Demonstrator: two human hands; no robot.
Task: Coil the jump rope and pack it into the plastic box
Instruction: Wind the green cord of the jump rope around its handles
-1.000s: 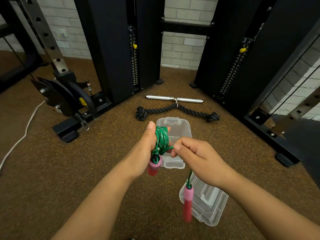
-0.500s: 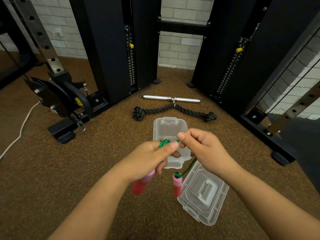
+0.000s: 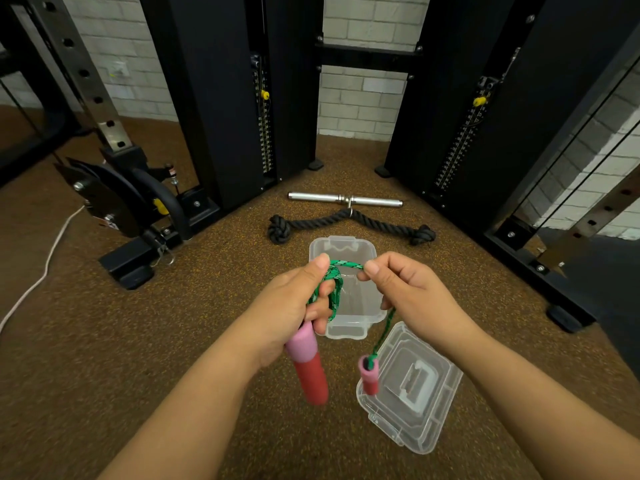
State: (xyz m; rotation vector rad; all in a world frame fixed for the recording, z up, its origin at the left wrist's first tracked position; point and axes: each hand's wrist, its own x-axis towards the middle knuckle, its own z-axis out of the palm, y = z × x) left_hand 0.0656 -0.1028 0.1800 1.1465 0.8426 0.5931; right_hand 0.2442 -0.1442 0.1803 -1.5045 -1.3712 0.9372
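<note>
The green jump rope [image 3: 334, 289] is wound in loops around the fingers of my left hand [image 3: 294, 306], which also grips one red and pink handle [image 3: 308, 368] pointing down. My right hand [image 3: 401, 289] pinches a stretch of the rope between thumb and forefinger, close to my left thumb. The other red and pink handle [image 3: 369, 374] dangles below my right hand on a short length of rope. The clear plastic box [image 3: 360, 249] stands open on the floor just beyond and under my hands. Its clear lid [image 3: 412, 389] lies on the floor at the lower right.
A black knotted rope attachment [image 3: 349, 225] and a chrome bar [image 3: 344, 199] lie on the brown speckled floor behind the box. Black cable machine columns [image 3: 225, 98] rise left and right. A black machine base [image 3: 135, 244] and a white cable [image 3: 45, 271] sit at the left.
My right hand has drawn the rope up and over to the right of my left thumb. The dangling handle has swung right, over the lid's edge. The held handle now points down.
</note>
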